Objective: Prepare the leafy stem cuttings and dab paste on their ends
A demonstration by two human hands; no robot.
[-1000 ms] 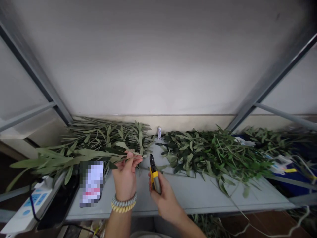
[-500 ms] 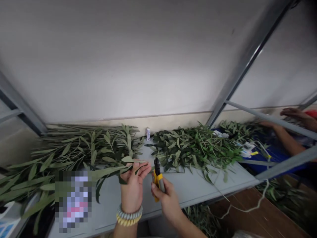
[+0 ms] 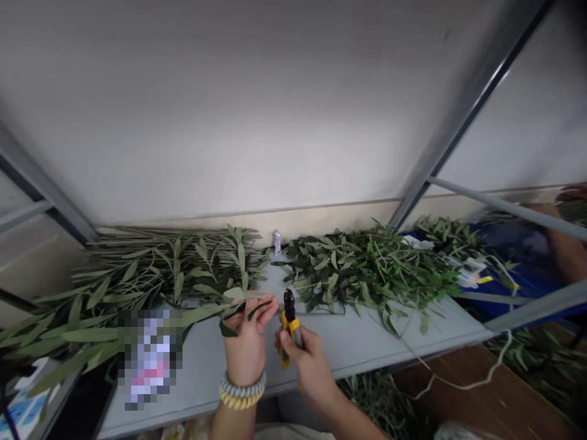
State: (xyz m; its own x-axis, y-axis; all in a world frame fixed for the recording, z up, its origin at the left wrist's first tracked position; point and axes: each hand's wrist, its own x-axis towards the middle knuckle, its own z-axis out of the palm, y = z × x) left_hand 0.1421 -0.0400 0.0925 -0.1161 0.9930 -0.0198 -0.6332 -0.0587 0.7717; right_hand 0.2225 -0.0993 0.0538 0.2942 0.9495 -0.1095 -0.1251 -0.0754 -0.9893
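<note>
My left hand [image 3: 250, 327], with coiled hair ties at the wrist, is turned palm up and has a leafy branch [image 3: 197, 315] between its fingers. Long narrow green leaves on that branch stretch away to the left. In my right hand [image 3: 305, 360] are cutting pliers [image 3: 290, 321] with yellow and grey handles. Their black jaws point up, just right of my left fingertips. I cannot make out whether the jaws touch a stem. Behind my left hand lies a pile of long-stemmed branches [image 3: 160, 263].
A heap of cut leafy sprigs [image 3: 358, 269] covers the right of the grey shelf [image 3: 275, 382]. A small printed tube [image 3: 277, 242] stands at the back. Metal posts [image 3: 472, 116] frame both sides. At far right, another person's arm [image 3: 566, 244] shows. White cord [image 3: 472, 385] hangs past the edge.
The view has shifted slightly, so the shelf items sit further right. Both hands keep nearly the same places, with the branch and pliers held. The other person's arm has moved toward the right edge.
</note>
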